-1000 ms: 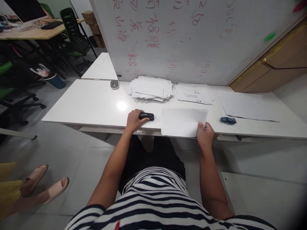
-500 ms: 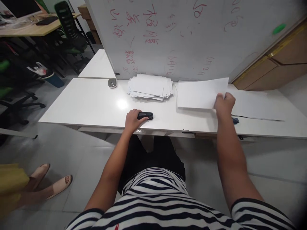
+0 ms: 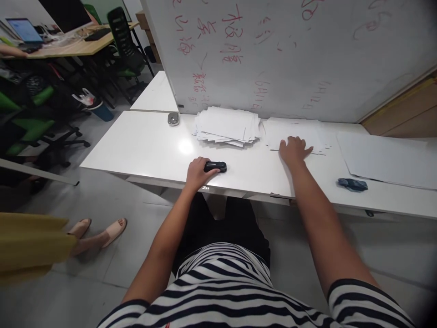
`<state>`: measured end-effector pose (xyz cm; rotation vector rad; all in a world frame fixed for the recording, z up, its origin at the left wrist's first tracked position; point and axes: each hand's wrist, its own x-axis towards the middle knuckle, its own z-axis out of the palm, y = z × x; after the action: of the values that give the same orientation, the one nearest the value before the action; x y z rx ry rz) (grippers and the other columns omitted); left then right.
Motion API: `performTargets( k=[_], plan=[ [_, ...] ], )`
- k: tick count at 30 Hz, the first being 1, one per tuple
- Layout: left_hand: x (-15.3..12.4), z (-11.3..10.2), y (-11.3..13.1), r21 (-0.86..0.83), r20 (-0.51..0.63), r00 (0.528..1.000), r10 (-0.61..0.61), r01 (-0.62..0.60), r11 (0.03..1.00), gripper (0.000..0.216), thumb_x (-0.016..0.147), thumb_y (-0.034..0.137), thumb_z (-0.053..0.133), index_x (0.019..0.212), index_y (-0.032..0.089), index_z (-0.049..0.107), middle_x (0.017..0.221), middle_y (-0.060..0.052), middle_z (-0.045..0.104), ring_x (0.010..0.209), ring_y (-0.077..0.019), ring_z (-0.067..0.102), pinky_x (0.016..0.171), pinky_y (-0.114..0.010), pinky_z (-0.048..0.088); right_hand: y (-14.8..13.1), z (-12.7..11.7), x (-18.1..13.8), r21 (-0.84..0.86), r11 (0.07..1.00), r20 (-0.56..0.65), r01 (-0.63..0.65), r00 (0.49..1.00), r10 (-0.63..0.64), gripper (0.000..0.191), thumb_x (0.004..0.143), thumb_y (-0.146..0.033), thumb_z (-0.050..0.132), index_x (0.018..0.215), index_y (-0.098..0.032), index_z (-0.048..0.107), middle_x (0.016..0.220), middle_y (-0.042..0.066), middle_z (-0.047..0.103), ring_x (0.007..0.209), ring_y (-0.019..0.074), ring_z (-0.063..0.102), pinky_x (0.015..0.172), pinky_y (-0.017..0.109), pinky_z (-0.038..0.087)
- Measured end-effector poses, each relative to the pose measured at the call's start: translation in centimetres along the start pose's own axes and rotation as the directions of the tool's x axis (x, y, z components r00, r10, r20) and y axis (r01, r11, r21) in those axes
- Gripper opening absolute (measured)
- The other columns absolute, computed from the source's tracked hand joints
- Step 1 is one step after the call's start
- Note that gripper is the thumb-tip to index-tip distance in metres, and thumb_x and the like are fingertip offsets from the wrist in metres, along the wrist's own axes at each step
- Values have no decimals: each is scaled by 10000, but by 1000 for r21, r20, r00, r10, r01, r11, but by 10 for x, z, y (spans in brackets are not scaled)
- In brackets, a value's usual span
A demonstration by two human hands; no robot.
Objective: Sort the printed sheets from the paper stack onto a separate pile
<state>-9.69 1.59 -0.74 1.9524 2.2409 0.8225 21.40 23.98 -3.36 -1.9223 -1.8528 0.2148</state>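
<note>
My left hand rests near the front edge of the white table, fingers curled round the end of a black stapler. My right hand lies flat with fingers spread on a stack of white sheets at the middle back of the table. To the left of that stack sits a thicker, untidy pile of white paper.
A whiteboard with red writing stands along the table's back edge. A small grey object lies at the back left, a dark blue object at the front right, large sheets far right. Another person's sandalled feet stand on the floor left.
My right hand carried a white sheet from the table's front edge to the back stack, laid it down and now rests flat on it. The left hand stayed on the stapler.
</note>
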Motion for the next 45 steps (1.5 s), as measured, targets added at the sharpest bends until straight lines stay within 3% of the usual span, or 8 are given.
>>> performTargets(
  k=[2, 5, 8, 11, 15, 27, 37, 45],
  plan=[
    [0, 0, 0, 3, 1, 1000, -7, 7, 1000, 386, 764, 535, 659, 988, 229, 585, 952, -60, 621, 893, -235, 554, 783, -353, 418, -12, -4, -2, 5, 1000, -47, 0, 999, 1, 511, 878, -362, 440, 1311, -92, 465, 1463, 260, 323, 1373, 406, 199, 1005, 735, 68],
    [0, 1, 0, 4, 2, 1000, -16, 16, 1000, 379, 763, 531, 662, 984, 232, 589, 944, -61, 620, 888, -237, 556, 779, -355, 417, -45, -12, -10, 80, 974, -74, 211, 976, -205, 523, 921, -359, 371, 1396, -141, 382, 1502, 194, 309, 1397, 323, 235, 1088, 622, 162],
    [0, 2, 0, 3, -5, 1000, -7, 7, 1000, 391, 766, 541, 654, 992, 229, 587, 948, -60, 621, 887, -234, 556, 776, -352, 416, -82, -10, -22, 189, 871, -61, 454, 890, -451, 504, 944, -399, 334, 1395, -186, 407, 1490, 119, 371, 1385, 249, 301, 1129, 471, 235],
    [0, 1, -1, -2, -15, 1000, 7, -7, 1000, 405, 771, 549, 646, 1001, 221, 585, 951, -58, 622, 896, -229, 555, 785, -349, 416, -106, 3, -32, 262, 802, 17, 536, 829, -559, 534, 922, -463, 410, 1392, -209, 423, 1494, 95, 377, 1403, 258, 278, 1134, 492, 208],
    [0, 0, 0, -1, -9, 1000, 6, -6, 1000, 418, 772, 563, 638, 996, 214, 588, 960, -58, 622, 900, -223, 557, 781, -345, 419, -115, 25, -44, 298, 811, 105, 503, 827, -552, 459, 923, -421, 435, 1327, -212, 493, 1463, 90, 430, 1399, 259, 296, 1125, 548, 164],
    [0, 0, 0, -23, -10, 1000, -2, 2, 1000, 404, 773, 551, 644, 994, 219, 584, 969, -54, 617, 896, -217, 548, 791, -344, 415, -110, 34, -56, 171, 777, -45, 606, 793, -608, 401, 976, -230, 233, 1112, -177, 606, 1253, 99, 625, 1307, 204, 447, 1163, 484, 91],
    [0, 0, 1, -38, -15, 1000, -1, 1, 999, 397, 770, 547, 650, 978, 215, 583, 952, -51, 618, 874, -214, 544, 782, -340, 417, -107, 33, -54, 167, 878, -229, 448, 884, -407, 346, 945, -245, 271, 1082, -189, 583, 1219, 113, 623, 1262, 233, 468, 1093, 484, 238],
    [1, 1, -1, -21, -18, 1000, 4, -5, 1000, 408, 776, 553, 640, 986, 207, 589, 940, -52, 615, 876, -213, 546, 775, -335, 415, -115, 41, -48, 196, 840, -57, 506, 861, -505, 355, 935, -346, 352, 1168, -190, 570, 1408, 118, 489, 1340, 257, 378, 1104, 499, 216]
  ],
)
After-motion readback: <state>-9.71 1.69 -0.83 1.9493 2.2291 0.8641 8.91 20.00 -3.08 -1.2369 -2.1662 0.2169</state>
